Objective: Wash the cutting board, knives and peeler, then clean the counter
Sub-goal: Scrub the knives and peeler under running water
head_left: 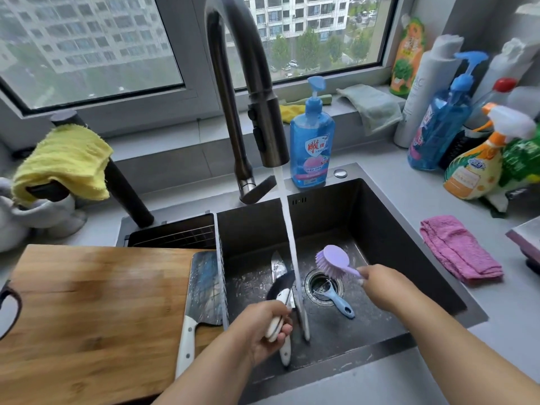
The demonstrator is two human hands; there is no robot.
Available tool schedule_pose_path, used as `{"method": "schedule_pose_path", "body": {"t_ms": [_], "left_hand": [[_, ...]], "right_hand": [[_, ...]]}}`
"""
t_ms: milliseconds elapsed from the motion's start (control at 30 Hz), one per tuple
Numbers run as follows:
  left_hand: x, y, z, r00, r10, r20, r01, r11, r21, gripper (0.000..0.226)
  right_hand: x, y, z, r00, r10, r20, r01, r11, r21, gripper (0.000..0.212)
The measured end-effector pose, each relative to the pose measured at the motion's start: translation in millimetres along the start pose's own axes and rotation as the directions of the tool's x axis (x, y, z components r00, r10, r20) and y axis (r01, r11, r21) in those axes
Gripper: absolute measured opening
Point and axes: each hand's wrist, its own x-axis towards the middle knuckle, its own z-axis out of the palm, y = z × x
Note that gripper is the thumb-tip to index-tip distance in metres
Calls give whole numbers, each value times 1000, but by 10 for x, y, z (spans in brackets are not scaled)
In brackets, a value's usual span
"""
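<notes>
Dark metal forms the sink (394,229), and its basin has free room only on the right side and near the front wall. A stream of water (292,244) falls from the tap (263,118) into the middle. The left hand (263,331) is curled around the white handle of a black-bladed knife (282,283), with the blade pointing up toward the water. Under this hand a second knife (277,266) lies flat on the sink bottom. The right hand (380,285) pinches the handle of a purple brush (333,260), which hangs above the drain. A blue peeler (340,302) lies over the drain edge, between both hands. The wooden cutting board (87,311) covers the left part of the sink, and a cleaver (204,290) rests on its right edge. A pink cloth (458,247) lies on the counter (482,331) at the right.
</notes>
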Motion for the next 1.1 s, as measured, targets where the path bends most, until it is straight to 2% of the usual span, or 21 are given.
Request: {"method": "schedule_pose_path", "body": {"t_ms": [233,333,500,600,700,833,933,1100], "left_hand": [[49,-41,-21,996,9,-94,-20,994,-110,16],[16,-66,9,999,9,-53,-20,976,-215,12],[-92,-90,31,994,-25,104,67,904,-422,5],[-136,-75,29,987,-47,152,118,855,-505,10],[-147,-97,37,988,-61,142,128,837,-532,20],[-175,-120,54,991,-68,114,119,836,-535,31],[-268,-93,59,994,-65,86,99,867,-488,17],[-419,-74,76,992,74,-101,-92,978,-185,12]], "right_hand": [[-276,89,145,998,-69,3,69,997,44,25],[-315,139,218,996,-71,-53,75,993,95,19],[-431,163,227,993,-103,-65,111,985,134,37],[-483,163,226,992,-87,-94,101,982,160,22],[-520,167,211,982,-97,-159,126,976,179,16],[-534,192,153,979,-76,-189,111,977,183,14],[-536,225,140,982,-47,-182,80,981,179,20],[-594,144,86,994,-18,-103,33,989,142,28]]}}
